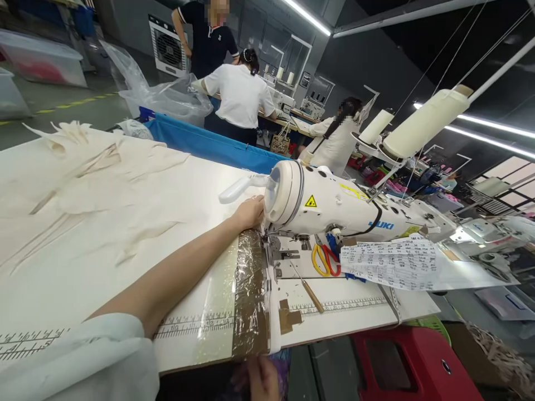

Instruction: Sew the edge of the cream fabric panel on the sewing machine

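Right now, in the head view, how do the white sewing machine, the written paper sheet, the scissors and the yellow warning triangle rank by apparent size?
Largest to smallest:
1. White sewing machine
2. Written paper sheet
3. Scissors
4. Yellow warning triangle

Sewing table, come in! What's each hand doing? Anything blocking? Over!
Left hand beside sewing machine, grip unclear. Right hand at table edge, grip unclear. Scissors and wooden-handled tool lie apart from both hands.

Gry flr [100, 81], dk wall [351, 61], ceil. lights [308, 16]
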Motion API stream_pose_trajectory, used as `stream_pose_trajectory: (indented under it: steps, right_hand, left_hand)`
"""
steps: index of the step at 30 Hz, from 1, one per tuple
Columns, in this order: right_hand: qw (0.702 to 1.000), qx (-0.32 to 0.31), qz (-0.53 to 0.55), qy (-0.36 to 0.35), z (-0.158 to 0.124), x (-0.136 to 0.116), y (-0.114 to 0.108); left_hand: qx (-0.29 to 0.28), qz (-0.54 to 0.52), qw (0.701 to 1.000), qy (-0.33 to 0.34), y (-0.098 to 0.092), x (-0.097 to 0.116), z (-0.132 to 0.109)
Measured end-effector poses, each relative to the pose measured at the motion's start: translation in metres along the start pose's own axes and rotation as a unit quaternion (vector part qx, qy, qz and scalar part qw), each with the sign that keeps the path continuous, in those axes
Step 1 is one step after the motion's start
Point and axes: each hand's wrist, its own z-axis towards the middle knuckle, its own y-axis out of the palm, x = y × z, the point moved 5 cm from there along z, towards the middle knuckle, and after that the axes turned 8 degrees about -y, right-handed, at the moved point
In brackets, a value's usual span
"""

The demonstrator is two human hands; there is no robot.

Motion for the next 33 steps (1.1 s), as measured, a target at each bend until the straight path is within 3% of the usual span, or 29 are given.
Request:
stream_pose_trajectory:
  steps: [14, 23, 25, 30, 33]
  right_hand:
    - [0.997, -0.043, -0.056, 0.034, -0.001, 0.003, -0.008]
    - [0.991, -0.064, -0.111, 0.037, 0.004, 0.009, -0.014]
    - [0.989, -0.055, -0.139, 0.007, 0.005, 0.001, -0.015]
    - [0.961, 0.043, -0.243, -0.125, -0.006, -0.041, -0.035]
    - [0.956, 0.026, -0.251, -0.153, -0.018, -0.074, -0.050]
  left_hand:
    - [-0.041, 0.030, 0.998, 0.036, -0.003, 0.009, -0.014]
    - [-0.043, 0.017, 0.999, 0.022, -0.001, 0.006, -0.017]
    - [-0.044, 0.013, 0.999, 0.014, 0.000, 0.006, -0.017]
    - [-0.043, -0.006, 0.999, -0.008, -0.007, 0.007, -0.023]
    - [-0.030, -0.021, 0.999, -0.030, -0.025, -0.004, -0.036]
